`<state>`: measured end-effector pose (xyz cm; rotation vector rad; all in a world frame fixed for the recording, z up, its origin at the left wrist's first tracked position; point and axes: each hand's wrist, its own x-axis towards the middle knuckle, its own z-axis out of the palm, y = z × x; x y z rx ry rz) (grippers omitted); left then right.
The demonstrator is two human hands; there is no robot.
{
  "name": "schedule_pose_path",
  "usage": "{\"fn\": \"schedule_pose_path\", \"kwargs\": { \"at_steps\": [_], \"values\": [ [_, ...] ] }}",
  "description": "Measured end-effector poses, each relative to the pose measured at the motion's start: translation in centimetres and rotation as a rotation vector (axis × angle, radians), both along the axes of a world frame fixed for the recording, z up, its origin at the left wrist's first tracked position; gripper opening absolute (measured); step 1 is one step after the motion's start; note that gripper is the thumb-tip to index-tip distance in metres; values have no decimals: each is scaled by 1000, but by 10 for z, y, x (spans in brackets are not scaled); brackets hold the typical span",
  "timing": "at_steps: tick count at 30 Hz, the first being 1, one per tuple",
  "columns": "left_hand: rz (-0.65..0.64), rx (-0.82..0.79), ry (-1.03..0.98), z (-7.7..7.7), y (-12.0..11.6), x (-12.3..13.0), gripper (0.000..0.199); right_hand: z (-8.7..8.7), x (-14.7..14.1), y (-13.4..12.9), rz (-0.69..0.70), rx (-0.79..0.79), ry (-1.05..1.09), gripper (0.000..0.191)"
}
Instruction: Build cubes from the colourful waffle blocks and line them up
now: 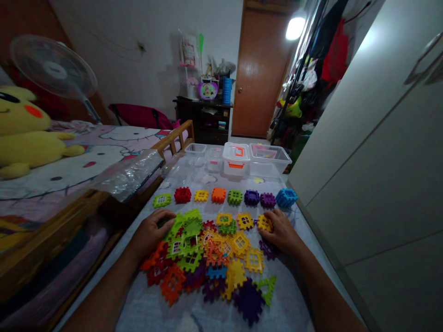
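Note:
A heap of notched plastic building tiles lies before me on the cloth, in green, orange, yellow, red, purple and blue. At the heap's left edge is my left hand (152,230), its fingers curled and closed at the rim of a green building tile (176,224). On the right, my right hand (282,233) grips a yellow building tile (264,223) between thumb and fingers. A purple tile (268,249) lies just below that hand. Left of it sit another yellow tile (245,221) and a yellow window tile (224,219) over green.
Behind the heap runs a row of colour-sorted tile stacks, from a pale green tile (162,200) to a blue stack (286,198). Farther back stand clear bins (272,159) and a lidded box (236,159). A wooden bed rail (173,140) borders the left, a cabinet (374,138) the right.

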<state>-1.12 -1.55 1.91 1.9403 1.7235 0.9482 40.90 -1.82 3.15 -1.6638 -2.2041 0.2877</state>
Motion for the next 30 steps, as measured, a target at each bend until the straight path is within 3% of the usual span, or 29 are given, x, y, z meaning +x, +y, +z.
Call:
{"fn": "schedule_pose_path", "kwargs": {
  "at_steps": [17,23,30],
  "values": [
    [3,-15,-1,-1,-1,-1,32,-7,4,6,-63,-15,4,39],
    [-7,-6,-8,-2,0,-1,31,-6,7,7,-57,-63,-7,48],
    [-26,-8,-17,-4,0,-1,29,-8,7,6,-88,-34,-33,42]
  ]
}}
